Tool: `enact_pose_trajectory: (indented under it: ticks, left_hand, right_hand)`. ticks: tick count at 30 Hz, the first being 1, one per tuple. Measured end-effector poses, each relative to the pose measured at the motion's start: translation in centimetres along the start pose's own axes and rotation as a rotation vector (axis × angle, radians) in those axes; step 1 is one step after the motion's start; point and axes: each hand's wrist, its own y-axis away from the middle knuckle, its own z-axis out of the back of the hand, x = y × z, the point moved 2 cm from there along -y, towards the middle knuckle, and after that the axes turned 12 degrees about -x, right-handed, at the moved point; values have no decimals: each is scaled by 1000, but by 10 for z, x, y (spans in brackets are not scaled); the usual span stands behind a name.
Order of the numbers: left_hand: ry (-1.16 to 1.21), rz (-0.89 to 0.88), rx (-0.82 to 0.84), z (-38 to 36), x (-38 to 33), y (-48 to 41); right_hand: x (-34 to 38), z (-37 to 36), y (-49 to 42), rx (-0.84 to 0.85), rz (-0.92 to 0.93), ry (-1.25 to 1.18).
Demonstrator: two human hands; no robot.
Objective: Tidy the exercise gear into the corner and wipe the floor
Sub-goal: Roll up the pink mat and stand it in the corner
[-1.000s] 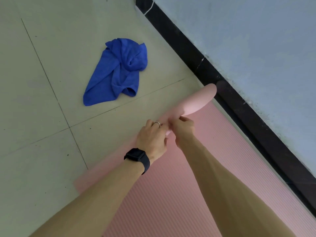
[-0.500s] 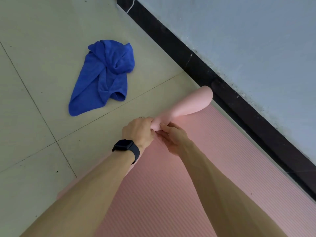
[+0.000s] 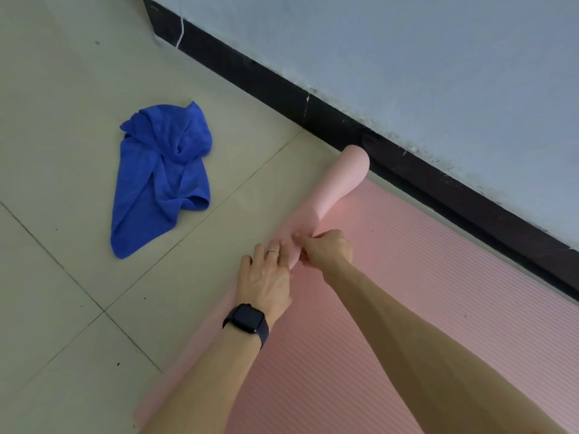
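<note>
A pink ribbed exercise mat (image 3: 391, 292) lies flat on the tiled floor beside the wall, its far end curled into a loose roll (image 3: 343, 183). My left hand (image 3: 266, 277), with a ring and a black watch on the wrist, lies over the rolled edge with its fingers curled round it. My right hand (image 3: 326, 249) pinches the same rolled edge just to the right. A crumpled blue cloth (image 3: 163, 177) lies on the tiles to the left, apart from the mat.
A black skirting board (image 3: 407, 170) runs along the foot of a pale blue wall (image 3: 423, 64) close to the mat's right side. A white cable (image 3: 181, 32) hangs down the skirting at the far corner. Beige floor tiles (image 3: 62, 89) stretch to the left.
The view has shifted, so cloth and mat sit further right and lower. My right hand has turned from palm-up under the roll to pinching its edge; both hands stay on the roll.
</note>
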Motion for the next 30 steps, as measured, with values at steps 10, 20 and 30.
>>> enact_pose_trajectory:
  ticks: [10,20,30]
  left_hand:
    - [462,476,263,9,10,-30]
    - [210,57,-119,14,-34,5]
    - [650,419,446,22,-29,-9]
  right_hand:
    - [-18,7,-2,-27,-63,33]
    - [-32,23,15,-61,-147,-115]
    - [-73,55,18,-132,-150,-137]
